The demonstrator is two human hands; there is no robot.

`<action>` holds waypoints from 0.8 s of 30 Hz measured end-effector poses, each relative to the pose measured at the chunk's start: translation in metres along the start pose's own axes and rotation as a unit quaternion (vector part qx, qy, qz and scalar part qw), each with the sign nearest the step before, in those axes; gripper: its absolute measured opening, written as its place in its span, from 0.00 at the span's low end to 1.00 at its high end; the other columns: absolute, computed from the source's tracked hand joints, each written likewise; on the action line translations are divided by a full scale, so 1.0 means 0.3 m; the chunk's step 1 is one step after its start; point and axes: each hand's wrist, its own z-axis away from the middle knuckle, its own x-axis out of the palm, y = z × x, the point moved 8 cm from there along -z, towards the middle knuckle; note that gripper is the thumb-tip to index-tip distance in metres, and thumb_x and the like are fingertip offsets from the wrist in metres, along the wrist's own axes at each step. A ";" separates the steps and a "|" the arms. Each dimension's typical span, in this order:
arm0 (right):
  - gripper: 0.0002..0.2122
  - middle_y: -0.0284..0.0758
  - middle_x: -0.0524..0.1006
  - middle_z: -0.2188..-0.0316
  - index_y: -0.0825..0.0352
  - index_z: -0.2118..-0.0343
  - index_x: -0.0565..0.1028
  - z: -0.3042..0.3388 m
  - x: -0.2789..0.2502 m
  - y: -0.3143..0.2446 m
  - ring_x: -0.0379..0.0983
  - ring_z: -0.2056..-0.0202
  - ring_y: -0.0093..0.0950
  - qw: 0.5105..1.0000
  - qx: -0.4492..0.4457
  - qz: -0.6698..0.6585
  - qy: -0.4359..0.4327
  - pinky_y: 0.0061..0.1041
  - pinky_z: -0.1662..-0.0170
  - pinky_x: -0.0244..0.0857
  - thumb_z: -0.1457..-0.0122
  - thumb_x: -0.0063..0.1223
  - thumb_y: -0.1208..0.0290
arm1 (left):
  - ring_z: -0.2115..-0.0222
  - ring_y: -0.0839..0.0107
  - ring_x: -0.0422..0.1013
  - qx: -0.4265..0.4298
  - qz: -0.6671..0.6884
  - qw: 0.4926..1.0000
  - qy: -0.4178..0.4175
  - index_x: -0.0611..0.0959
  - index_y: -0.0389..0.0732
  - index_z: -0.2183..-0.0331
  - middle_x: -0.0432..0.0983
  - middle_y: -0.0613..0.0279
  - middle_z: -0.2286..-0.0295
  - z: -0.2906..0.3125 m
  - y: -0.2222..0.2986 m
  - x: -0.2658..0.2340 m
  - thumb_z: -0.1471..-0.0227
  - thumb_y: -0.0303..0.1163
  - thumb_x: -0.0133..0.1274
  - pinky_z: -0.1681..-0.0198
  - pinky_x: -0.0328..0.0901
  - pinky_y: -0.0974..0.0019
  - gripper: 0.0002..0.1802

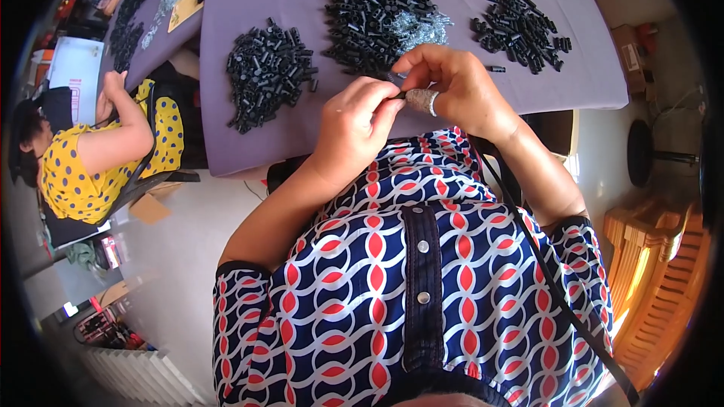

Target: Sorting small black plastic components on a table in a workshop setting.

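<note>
My left hand (351, 124) is closed in a pinch over the table's near edge, with a small black plastic part (402, 96) at its thumb and index fingertips. My right hand (464, 94) meets it there, fingers curled, with a pale wrap (421, 101) around its thumb. A thin greyish bit, possibly a spring, shows by the right index fingertip; what that hand grips is mostly hidden. Just beyond the hands lie a big heap of short black tubes (362, 26) and a clump of silvery springs (422, 30).
On the purple-covered table (249, 0) are a left pile of black pieces (268, 75), a right pile (520, 34) and a loose black piece (495, 68). A person in yellow dotted clothes (83, 158) sits at left. A wooden chair (656, 279) stands at right.
</note>
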 end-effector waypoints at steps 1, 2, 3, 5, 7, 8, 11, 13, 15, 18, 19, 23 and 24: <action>0.17 0.33 0.80 0.64 0.72 0.52 0.75 -0.005 -0.003 0.023 0.77 0.66 0.20 1.000 0.000 0.001 -0.001 0.20 0.57 0.72 0.45 0.59 0.89 | 0.74 0.74 0.77 0.000 0.000 1.000 0.001 0.83 0.35 0.64 0.79 0.60 0.72 0.006 -0.005 0.006 0.48 0.22 0.63 0.73 0.69 0.70 0.07; 0.16 0.33 0.80 0.67 0.73 0.52 0.75 -0.009 -0.001 0.050 0.77 0.66 0.20 0.998 0.005 -0.064 -0.012 0.21 0.59 0.72 0.45 0.58 0.88 | 0.74 0.75 0.77 -0.085 0.075 0.993 -0.016 0.83 0.34 0.64 0.79 0.61 0.72 0.015 -0.051 0.025 0.47 0.22 0.63 0.73 0.69 0.71 0.07; 0.16 0.32 0.80 0.70 0.74 0.52 0.75 -0.012 0.004 0.067 0.77 0.66 0.20 0.991 0.010 -0.129 -0.022 0.22 0.61 0.73 0.44 0.58 0.87 | 0.74 0.76 0.76 -0.168 0.149 0.974 -0.034 0.82 0.34 0.65 0.80 0.61 0.72 0.029 -0.092 0.047 0.46 0.23 0.63 0.72 0.69 0.71 0.07; 0.18 0.32 0.80 0.67 0.73 0.49 0.74 -0.011 0.005 0.075 0.77 0.66 0.20 0.986 0.009 -0.165 -0.011 0.21 0.59 0.73 0.43 0.58 0.86 | 0.73 0.79 0.76 -0.269 0.258 0.926 -0.059 0.82 0.34 0.64 0.80 0.62 0.72 0.043 -0.135 0.073 0.45 0.23 0.62 0.70 0.70 0.73 0.06; 0.19 0.33 0.80 0.64 0.72 0.46 0.73 -0.009 0.004 0.070 0.77 0.65 0.20 0.980 0.008 -0.200 0.001 0.20 0.57 0.72 0.42 0.59 0.85 | 0.72 0.80 0.75 -0.308 0.336 0.888 -0.062 0.82 0.32 0.63 0.81 0.63 0.71 0.045 -0.147 0.087 0.43 0.24 0.61 0.69 0.70 0.75 0.06; 0.20 0.33 0.80 0.64 0.71 0.45 0.73 -0.005 -0.001 0.060 0.77 0.65 0.19 0.977 0.009 -0.213 0.019 0.20 0.58 0.72 0.41 0.60 0.83 | 0.73 0.78 0.76 -0.306 0.349 0.884 -0.059 0.82 0.33 0.62 0.81 0.63 0.71 0.039 -0.143 0.083 0.42 0.25 0.61 0.68 0.71 0.75 0.07; 0.22 0.36 0.80 0.60 0.71 0.43 0.73 0.016 -0.025 0.037 0.77 0.65 0.20 0.989 -0.012 -0.143 0.042 0.21 0.61 0.71 0.41 0.62 0.80 | 0.73 0.77 0.76 -0.368 0.422 0.828 -0.024 0.83 0.34 0.61 0.81 0.63 0.70 0.054 -0.155 0.079 0.42 0.26 0.60 0.67 0.71 0.74 0.07; 0.23 0.39 0.78 0.53 0.70 0.43 0.72 0.031 -0.031 -0.019 0.76 0.65 0.23 0.994 -0.088 0.016 0.055 0.24 0.63 0.72 0.43 0.64 0.77 | 0.72 0.77 0.76 -0.376 0.429 0.821 -0.024 0.84 0.35 0.61 0.81 0.63 0.70 0.047 -0.140 0.073 0.42 0.28 0.61 0.66 0.71 0.73 0.08; 0.27 0.35 0.77 0.51 0.66 0.42 0.72 0.042 -0.003 -0.071 0.77 0.55 0.28 0.982 -0.130 0.126 0.052 0.26 0.57 0.70 0.46 0.66 0.74 | 0.70 0.77 0.76 -0.411 0.486 0.771 0.001 0.84 0.35 0.61 0.81 0.65 0.69 0.056 -0.138 0.083 0.42 0.28 0.61 0.63 0.71 0.72 0.08; 0.26 0.43 0.76 0.49 0.69 0.44 0.73 0.041 0.030 -0.087 0.74 0.49 0.39 0.955 -0.196 0.210 0.076 0.32 0.52 0.71 0.47 0.65 0.73 | 0.62 0.73 0.76 -0.418 0.498 0.759 -0.013 0.83 0.37 0.58 0.81 0.61 0.63 0.060 -0.139 0.095 0.40 0.26 0.58 0.57 0.71 0.67 0.08; 0.26 0.43 0.76 0.49 0.69 0.44 0.73 0.037 0.034 -0.083 0.74 0.49 0.39 0.955 -0.196 0.210 0.078 0.32 0.52 0.71 0.47 0.65 0.73 | 0.62 0.73 0.76 -0.418 0.498 0.760 -0.014 0.83 0.37 0.58 0.81 0.61 0.63 0.064 -0.143 0.095 0.40 0.26 0.58 0.57 0.71 0.67 0.08; 0.24 0.45 0.77 0.51 0.70 0.48 0.75 0.033 0.050 -0.081 0.74 0.49 0.46 0.939 -0.222 0.247 0.085 0.38 0.47 0.70 0.51 0.63 0.77 | 0.58 0.71 0.76 -0.413 0.502 0.759 -0.049 0.83 0.37 0.58 0.80 0.61 0.62 0.074 -0.151 0.102 0.40 0.27 0.58 0.52 0.70 0.63 0.08; 0.24 0.44 0.78 0.53 0.70 0.50 0.75 0.033 0.052 -0.079 0.74 0.50 0.47 0.941 -0.219 0.243 0.085 0.39 0.47 0.71 0.54 0.62 0.79 | 0.58 0.71 0.76 -0.408 0.503 0.760 -0.060 0.83 0.36 0.58 0.81 0.60 0.61 0.074 -0.149 0.103 0.40 0.27 0.57 0.51 0.70 0.62 0.08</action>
